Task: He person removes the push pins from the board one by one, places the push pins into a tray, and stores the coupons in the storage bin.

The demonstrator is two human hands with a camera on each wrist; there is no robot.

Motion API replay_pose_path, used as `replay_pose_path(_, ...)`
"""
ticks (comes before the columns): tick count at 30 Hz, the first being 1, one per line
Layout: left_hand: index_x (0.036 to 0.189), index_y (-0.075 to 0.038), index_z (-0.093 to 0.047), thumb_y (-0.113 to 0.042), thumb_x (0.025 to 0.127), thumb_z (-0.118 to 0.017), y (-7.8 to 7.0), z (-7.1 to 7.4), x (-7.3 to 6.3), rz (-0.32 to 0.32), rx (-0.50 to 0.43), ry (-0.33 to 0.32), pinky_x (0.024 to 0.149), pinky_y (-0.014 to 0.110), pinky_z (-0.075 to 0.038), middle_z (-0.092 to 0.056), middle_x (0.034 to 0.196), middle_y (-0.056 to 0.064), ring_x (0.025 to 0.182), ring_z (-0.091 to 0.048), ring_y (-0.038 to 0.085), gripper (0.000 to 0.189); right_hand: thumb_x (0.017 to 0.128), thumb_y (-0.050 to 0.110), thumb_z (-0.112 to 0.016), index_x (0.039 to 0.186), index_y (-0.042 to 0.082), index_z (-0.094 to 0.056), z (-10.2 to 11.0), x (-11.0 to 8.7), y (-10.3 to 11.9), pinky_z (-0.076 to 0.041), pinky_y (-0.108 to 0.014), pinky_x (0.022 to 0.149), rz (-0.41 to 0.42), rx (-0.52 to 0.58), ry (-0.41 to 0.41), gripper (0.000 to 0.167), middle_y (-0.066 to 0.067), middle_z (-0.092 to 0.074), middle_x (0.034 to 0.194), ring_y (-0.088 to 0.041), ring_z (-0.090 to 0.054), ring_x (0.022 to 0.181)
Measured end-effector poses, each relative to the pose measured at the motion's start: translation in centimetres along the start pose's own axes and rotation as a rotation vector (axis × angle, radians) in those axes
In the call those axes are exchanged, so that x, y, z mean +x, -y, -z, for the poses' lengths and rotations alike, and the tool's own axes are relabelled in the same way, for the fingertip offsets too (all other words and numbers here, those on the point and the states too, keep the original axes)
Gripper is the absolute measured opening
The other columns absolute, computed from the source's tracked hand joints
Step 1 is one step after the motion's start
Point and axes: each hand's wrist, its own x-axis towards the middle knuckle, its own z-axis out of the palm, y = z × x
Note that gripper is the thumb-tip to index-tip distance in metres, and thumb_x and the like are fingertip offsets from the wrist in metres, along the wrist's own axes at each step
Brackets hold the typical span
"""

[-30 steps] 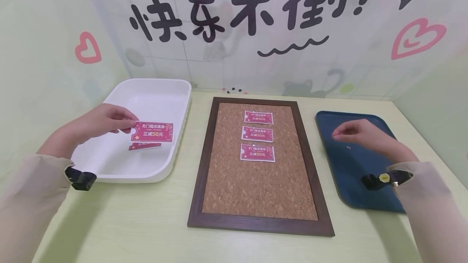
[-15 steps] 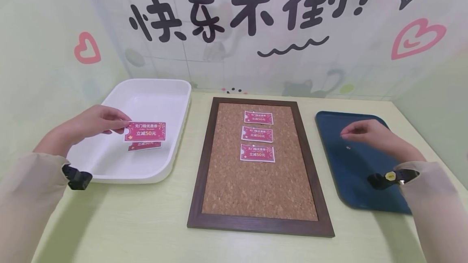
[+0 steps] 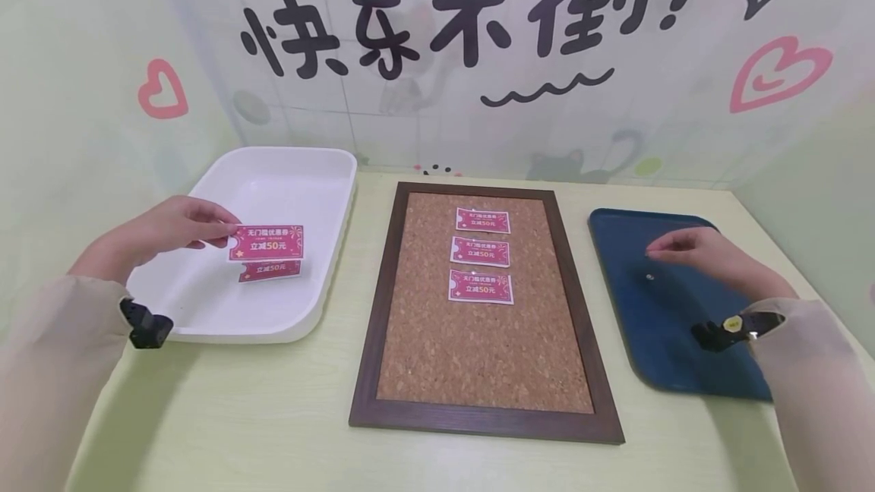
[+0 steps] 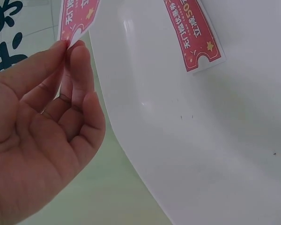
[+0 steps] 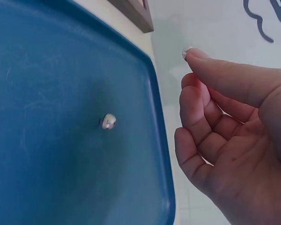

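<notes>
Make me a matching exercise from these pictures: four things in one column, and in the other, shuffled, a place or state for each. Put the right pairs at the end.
Things
1. Left hand
2. Framed corkboard
3. White tray
4. Blue tray

States
A. Bears three coupons in a column
B. Has a small shiny object lying on it
C. Pinches a red coupon by its edge
D. Has another coupon lying inside it

Right pairs: 1-C, 2-A, 3-D, 4-B

Smooth paper coupon (image 3: pixel 266 243), glossy plastic tub (image 3: pixel 301 173), rough cork sheet (image 3: pixel 481 355), wooden frame (image 3: pixel 487 420).
</notes>
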Motion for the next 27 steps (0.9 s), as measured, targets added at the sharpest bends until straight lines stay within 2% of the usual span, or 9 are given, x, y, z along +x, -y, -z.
replay_pose_path(3, 0.121, 0.006, -0.051, -0.033, 0.09, -0.057, 0.2, 0.1, 0.1, 0.011, 0.003, -0.005, 0.078, 0.037, -0.049, -0.063, 0.101, 0.01, 0.09, -0.059, 0.022, 0.049, 0.091, 0.03, -0.057, 0.111, -0.004, -0.061, -0.1, 0.0, -0.5, -0.043, -0.026, 0.077, -0.012, -0.001, 0.003, 0.039, -0.017, -0.062, 0.108, 0.008, -0.051, 0.084)
replay_pose_path(7, 0.122, 0.006, -0.05, -0.034, 0.09, -0.057, 0.6, 0.2, 0.5, 0.021, 0.007, -0.007, 0.08, 0.039, -0.048, -0.063, 0.102, 0.011, 0.093, -0.059, 0.027, 0.052, 0.091, 0.031, -0.056, 0.113, -0.005, -0.059, -0.2, 0.1, -1.1, -0.041, -0.044, 0.086, -0.024, 0.024, 0.01, 0.042, -0.02, -0.06, 0.111, 0.01, -0.049, 0.084)
replay_pose_path(10, 0.122, 0.006, -0.05, -0.034, 0.09, -0.057, 0.9, 0.2, 0.8, 0.021, 0.005, -0.001, 0.082, 0.042, -0.047, -0.063, 0.102, 0.011, 0.095, -0.058, 0.029, 0.051, 0.092, 0.031, -0.055, 0.114, -0.006, -0.058, -0.3, 0.3, -1.5, -0.038, -0.052, 0.087, -0.028, 0.046, 0.013, 0.043, -0.021, -0.059, 0.112, 0.011, -0.049, 0.083)
replay_pose_path(17, 0.121, 0.008, -0.051, -0.029, 0.092, -0.055, 1.6, -0.1, 1.7, 0.01, 0.003, 0.018, 0.083, 0.045, -0.046, -0.063, 0.103, 0.012, 0.096, -0.058, 0.03, 0.047, 0.092, 0.028, -0.055, 0.111, -0.007, -0.06, -0.5, 0.9, -2.5, -0.043, -0.042, 0.083, -0.018, 0.025, 0.005, 0.04, -0.017, -0.061, 0.108, 0.009, -0.05, 0.083)
replay_pose_path(23, 0.12, 0.008, -0.051, -0.027, 0.092, -0.055, 2.2, -0.3, 2.5, 0.026, -0.007, 0.03, 0.083, 0.044, -0.046, -0.063, 0.101, 0.011, 0.095, -0.057, 0.029, 0.045, 0.092, 0.026, -0.056, 0.111, -0.009, -0.059, -0.6, 1.1, -2.9, -0.045, -0.025, 0.074, -0.038, 0.037, 0.015, 0.04, -0.02, -0.06, 0.11, 0.008, -0.052, 0.082)
replay_pose_path(27, 0.121, 0.009, -0.05, -0.027, 0.092, -0.055, 2.5, -0.3, 2.8, 0.042, -0.014, 0.037, 0.083, 0.044, -0.046, -0.063, 0.102, 0.012, 0.095, -0.057, 0.029, 0.047, 0.092, 0.028, -0.055, 0.112, -0.01, -0.058, -0.5, 1.2, -3.0, -0.047, -0.031, 0.077, -0.058, 0.037, 0.023, 0.043, -0.022, -0.06, 0.11, 0.006, -0.052, 0.082)
